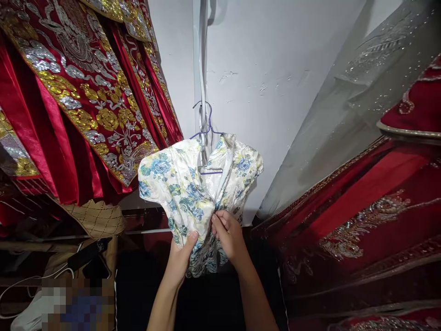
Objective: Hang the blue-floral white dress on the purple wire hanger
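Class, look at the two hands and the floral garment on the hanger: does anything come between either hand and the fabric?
Nothing visible does. The left hand and right hand both grip the floral garment directly, below the hanger.

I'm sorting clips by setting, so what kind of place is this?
Probably a garment storeroom or costume rental shop. Red embroidered robes with gold and silver work hang on both sides, a sheer beaded veil drapes at right, and both hands hold a floral dress on a wire hanger.
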`<state>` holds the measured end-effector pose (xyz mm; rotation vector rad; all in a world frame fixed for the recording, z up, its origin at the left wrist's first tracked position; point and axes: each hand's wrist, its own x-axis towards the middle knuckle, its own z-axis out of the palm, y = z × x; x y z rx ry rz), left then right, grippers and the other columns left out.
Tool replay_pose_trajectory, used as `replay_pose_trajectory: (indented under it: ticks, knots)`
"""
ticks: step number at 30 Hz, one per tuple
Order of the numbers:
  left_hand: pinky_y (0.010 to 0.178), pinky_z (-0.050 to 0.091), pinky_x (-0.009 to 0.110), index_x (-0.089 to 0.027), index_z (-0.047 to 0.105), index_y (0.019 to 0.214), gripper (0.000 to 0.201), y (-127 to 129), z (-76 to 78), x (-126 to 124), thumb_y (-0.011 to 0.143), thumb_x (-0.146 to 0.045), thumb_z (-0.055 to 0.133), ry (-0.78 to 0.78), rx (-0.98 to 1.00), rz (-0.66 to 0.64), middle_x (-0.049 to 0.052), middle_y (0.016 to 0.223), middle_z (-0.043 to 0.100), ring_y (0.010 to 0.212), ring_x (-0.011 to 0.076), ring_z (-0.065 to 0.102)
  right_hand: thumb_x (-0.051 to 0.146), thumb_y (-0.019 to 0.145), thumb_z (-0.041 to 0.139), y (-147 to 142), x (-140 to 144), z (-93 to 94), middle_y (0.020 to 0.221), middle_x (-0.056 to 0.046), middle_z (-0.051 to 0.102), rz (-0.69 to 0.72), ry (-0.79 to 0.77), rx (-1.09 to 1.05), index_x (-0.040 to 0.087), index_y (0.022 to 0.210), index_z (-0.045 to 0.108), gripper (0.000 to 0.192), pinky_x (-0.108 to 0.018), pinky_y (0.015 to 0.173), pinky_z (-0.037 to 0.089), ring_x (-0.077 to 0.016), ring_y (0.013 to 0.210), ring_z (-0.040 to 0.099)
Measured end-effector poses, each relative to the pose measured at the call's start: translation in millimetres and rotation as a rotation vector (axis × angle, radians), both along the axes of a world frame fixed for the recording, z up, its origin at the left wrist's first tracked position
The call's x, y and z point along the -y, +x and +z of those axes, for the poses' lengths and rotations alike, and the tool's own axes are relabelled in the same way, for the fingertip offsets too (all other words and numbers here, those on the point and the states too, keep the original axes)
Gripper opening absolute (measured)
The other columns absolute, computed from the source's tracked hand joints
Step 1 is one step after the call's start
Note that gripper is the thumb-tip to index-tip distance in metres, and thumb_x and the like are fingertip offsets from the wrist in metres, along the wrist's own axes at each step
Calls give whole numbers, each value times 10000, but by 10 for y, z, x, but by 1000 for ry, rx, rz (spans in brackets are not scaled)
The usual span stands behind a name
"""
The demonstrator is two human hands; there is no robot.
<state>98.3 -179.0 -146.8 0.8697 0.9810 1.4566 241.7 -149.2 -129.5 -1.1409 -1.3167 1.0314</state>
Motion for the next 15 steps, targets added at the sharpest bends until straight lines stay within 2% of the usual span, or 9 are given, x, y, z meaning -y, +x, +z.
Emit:
replay_pose_trajectory:
  ticks: [3,6,12,15]
  knots:
    - [1121,403,452,-186,490,1434,754,8,14,12,780,-458,747,-11,15,66,154,1363,608,1253,316,582,431,949,526,-22,15,40,579,30,465,-39,65,-53,202,747,522,305,-264,538,343,-125,544,442]
    - [1120,406,454,-176,494,1426,745,-25,14,9,782,-450,747,-19,19,27,159,1369,602,1267,318,570,423,947,527,-35,23,54,571,27,478,-23,50,-67,202,699,497,333,-258,533,347,-115,528,435]
    - [1147,371,448,-190,543,1376,669,-24,77,26,785,-430,744,3,-35,12,138,1389,590,1303,311,540,504,928,533,-57,1,1,600,20,534,33,-33,-82,201,843,521,315,-257,536,388,-129,538,488]
    - [1130,392,447,-178,570,1346,646,51,126,61,783,-448,735,17,-49,45,140,1357,614,1267,314,568,481,931,524,-61,17,34,582,23,512,25,-35,-90,205,792,514,309,-255,533,389,-130,540,484]
